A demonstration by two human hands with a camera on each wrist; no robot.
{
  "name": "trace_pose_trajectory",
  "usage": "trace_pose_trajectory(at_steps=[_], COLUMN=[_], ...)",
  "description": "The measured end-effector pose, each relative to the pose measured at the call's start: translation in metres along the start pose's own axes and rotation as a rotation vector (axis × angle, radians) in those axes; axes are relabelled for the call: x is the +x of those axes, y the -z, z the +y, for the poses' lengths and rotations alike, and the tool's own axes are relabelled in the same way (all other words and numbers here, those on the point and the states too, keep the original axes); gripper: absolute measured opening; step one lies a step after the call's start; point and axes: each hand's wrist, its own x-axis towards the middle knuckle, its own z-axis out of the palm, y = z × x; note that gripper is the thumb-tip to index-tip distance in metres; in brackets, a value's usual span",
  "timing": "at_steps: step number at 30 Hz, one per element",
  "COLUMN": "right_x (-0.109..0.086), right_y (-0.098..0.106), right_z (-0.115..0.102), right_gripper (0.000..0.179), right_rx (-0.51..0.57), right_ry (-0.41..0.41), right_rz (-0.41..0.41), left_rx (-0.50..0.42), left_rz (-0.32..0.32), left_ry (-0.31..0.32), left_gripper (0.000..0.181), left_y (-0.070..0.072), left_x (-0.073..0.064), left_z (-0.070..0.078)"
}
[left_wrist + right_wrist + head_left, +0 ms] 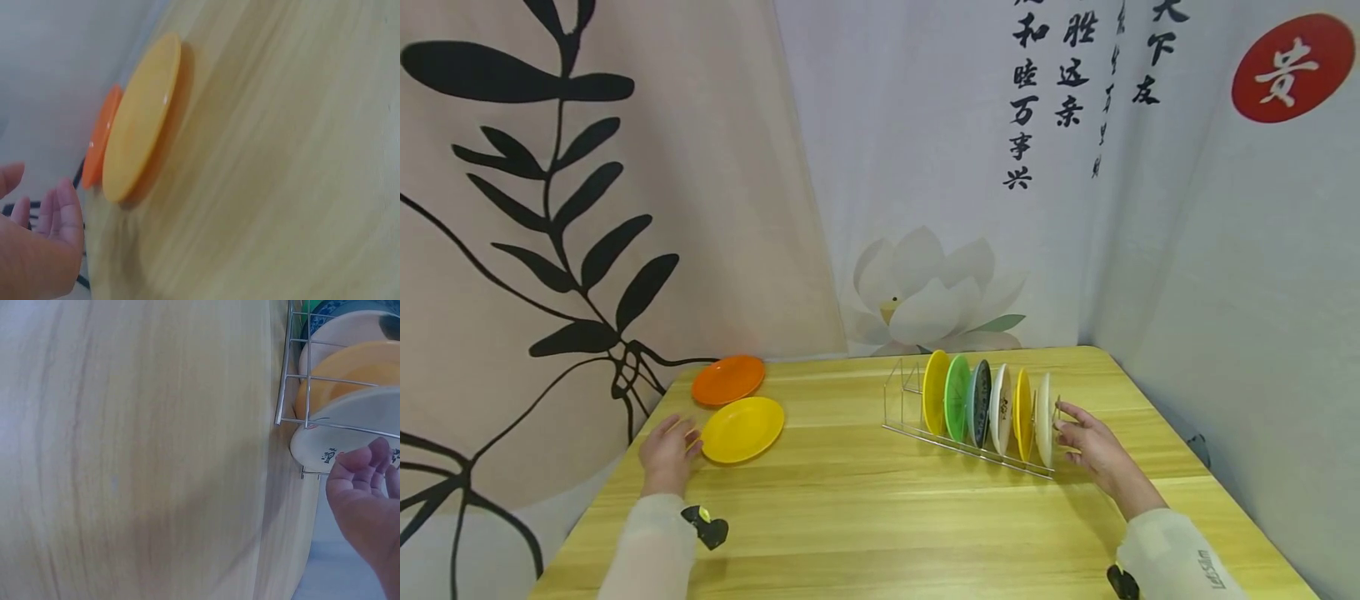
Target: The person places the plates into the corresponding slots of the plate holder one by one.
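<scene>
At the left of the table, a yellow plate (742, 430) lies flat, with an orange plate (728, 381) just behind it. My left hand (668, 454) is beside the yellow plate's left edge, fingers loosely bent; the left wrist view shows a gap between this hand (44, 244) and the yellow plate (142, 119). On the right, a wire dish rack (970, 450) holds several plates on edge. My right hand (1093, 446) is at the rack's right end, fingertips close to the outermost white plate (325, 447). Whether they touch plate or wire is unclear.
Inside the rack, from left, stand a yellow plate (935, 392), a green plate (956, 398), a dark patterned plate (980, 404), a white plate (1001, 408) and another yellow plate (1022, 414). Behind the wooden table (850, 517) hangs a printed curtain (925, 167).
</scene>
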Motion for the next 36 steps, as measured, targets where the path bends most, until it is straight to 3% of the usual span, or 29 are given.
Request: trace_pose_trajectory(at_steps=[14,25,36], right_x=[0.001,0.0,-0.002], right_y=[-0.003,-0.003,-0.001], right_z=[-0.003,-0.004,-0.002], right_gripper=[0.063,0.063,0.063], right_rx=[-0.01,0.001,-0.006], right_ry=[-0.012,-0.012,-0.009], right_rz=[-0.009,-0.007,-0.013], left_rx=[0.13,0.158,0.176], left_rz=[0.023,-0.024,-0.024], left_ry=[0.028,0.041,0.059], left_gripper=[0.064,0.069,0.064], left_y=[0.023,0.017,0.016], left_x=[0.009,0.009,0.016], left_z=[-0.025,-0.037,-0.039])
